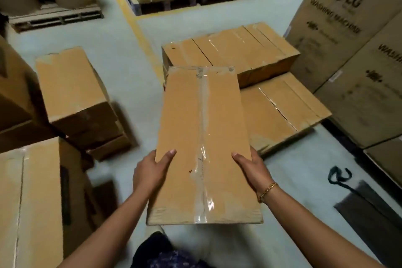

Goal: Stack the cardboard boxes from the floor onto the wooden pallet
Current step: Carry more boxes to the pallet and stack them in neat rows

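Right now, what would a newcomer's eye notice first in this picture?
First comes the long taped box in the middle, held at its sides by the left hand and the right hand. Behind it lie flat boxes, and tall washing machine cartons stand at the far right.

The long brown taped cardboard box (202, 137) hides the fingers of the left hand (150, 172) and right hand (253, 170), and the tall printed carton (339, 17) runs off the right edge.
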Motion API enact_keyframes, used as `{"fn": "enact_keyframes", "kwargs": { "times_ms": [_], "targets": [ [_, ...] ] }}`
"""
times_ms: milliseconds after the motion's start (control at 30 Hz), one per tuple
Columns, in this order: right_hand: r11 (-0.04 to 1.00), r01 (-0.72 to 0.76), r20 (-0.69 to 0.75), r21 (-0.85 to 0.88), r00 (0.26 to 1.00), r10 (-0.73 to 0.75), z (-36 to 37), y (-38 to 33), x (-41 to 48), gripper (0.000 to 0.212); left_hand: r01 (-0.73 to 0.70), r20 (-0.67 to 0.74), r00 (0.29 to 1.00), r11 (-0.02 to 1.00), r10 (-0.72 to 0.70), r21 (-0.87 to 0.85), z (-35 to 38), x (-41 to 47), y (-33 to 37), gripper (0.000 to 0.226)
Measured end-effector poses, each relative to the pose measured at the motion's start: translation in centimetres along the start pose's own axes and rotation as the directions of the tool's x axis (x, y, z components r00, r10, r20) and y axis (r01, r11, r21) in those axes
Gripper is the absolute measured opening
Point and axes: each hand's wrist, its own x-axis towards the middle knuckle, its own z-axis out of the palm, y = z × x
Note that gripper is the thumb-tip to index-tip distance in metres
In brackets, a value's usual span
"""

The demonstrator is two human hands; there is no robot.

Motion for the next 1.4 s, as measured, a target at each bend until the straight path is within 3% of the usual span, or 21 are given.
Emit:
{"fn": "enact_keyframes", "kwargs": {
  "times_ms": [133, 267, 367, 567, 700, 800, 933, 1033, 1133, 1233, 1333, 1400],
  "targets": [
    [0.998, -0.053, -0.072, 0.016, 0.996, 0.054, -6.2, 1.6, 1.8, 0.036, -0.057, 0.065, 0.996, 0.997, 0.054, 0.057, 5.4, 0.7, 4.8, 0.060],
    [0.992, -0.098, -0.098, 0.077, 0.990, 0.105, -11.2, 2.6, 4.9, 0.062, -0.056, 0.144, 0.988, 0.997, 0.048, 0.051, 10.0, 2.5, 9.6, 0.056],
    [0.990, -0.101, -0.112, 0.094, 0.987, 0.111, -14.4, 2.5, 7.9, 0.063, -0.065, 0.180, 0.982, 0.997, 0.056, 0.050, 13.5, 4.6, 12.9, 0.058],
    [0.985, -0.148, -0.155, 0.090, 0.975, 0.161, -20.8, 1.8, 15.4, 0.072, -0.042, 0.232, 0.973, 0.997, 0.025, 0.069, 20.2, 9.2, 19.4, 0.108],
    [0.982, -0.168, -0.164, 0.084, 0.970, 0.180, -25.0, 1.7, 20.2, 0.067, -0.062, 0.254, 0.967, 0.994, 0.037, 0.093, 23.7, 11.0, 24.1, 0.094],
    [0.984, -0.167, -0.150, 0.062, 0.973, 0.174, -28.2, 1.7, 23.9, 0.047, -0.042, 0.259, 0.966, 0.995, 0.016, 0.095, 26.7, 12.2, 27.3, 0.075],
    [0.986, -0.166, -0.099, 0.029, 0.981, 0.168, -33.3, 2.4, 29.9, 0.047, 0.001, 0.241, 0.970, 0.998, -0.014, 0.058, 31.9, 13.7, 30.2, 0.079],
    [0.988, -0.156, -0.032, -0.012, 0.987, 0.156, -37.8, 2.9, 35.0, 0.062, 0.085, 0.202, 0.976, 0.996, -0.082, -0.011, 36.7, 13.7, 33.1, 0.069],
    [0.986, -0.148, 0.059, -0.072, 0.987, 0.153, -42.8, 3.8, 40.5, 0.054, 0.151, 0.164, 0.977, 0.984, -0.135, -0.093, 42.3, 12.9, 35.8, 0.058],
    [0.978, -0.134, 0.145, -0.163, 0.977, 0.158, -47.0, 4.9, 46.0, 0.072, 0.253, 0.163, 0.962, 0.943, -0.220, -0.217, 48.0, 12.7, 37.3, 0.055],
    [0.970, -0.124, 0.236, -0.209, 0.956, 0.173, -49.7, 5.9, 50.1, 0.052, 0.340, 0.178, 0.939, 0.884, -0.296, -0.322, 53.3, 11.7, 37.7, 0.055],
    [0.962, -0.119, 0.253, -0.246, 0.950, 0.182, -51.0, 7.1, 52.4, 0.065, 0.397, 0.212, 0.917, 0.823, -0.337, -0.407, 56.2, 10.7, 37.4, 0.054]
  ]
}}
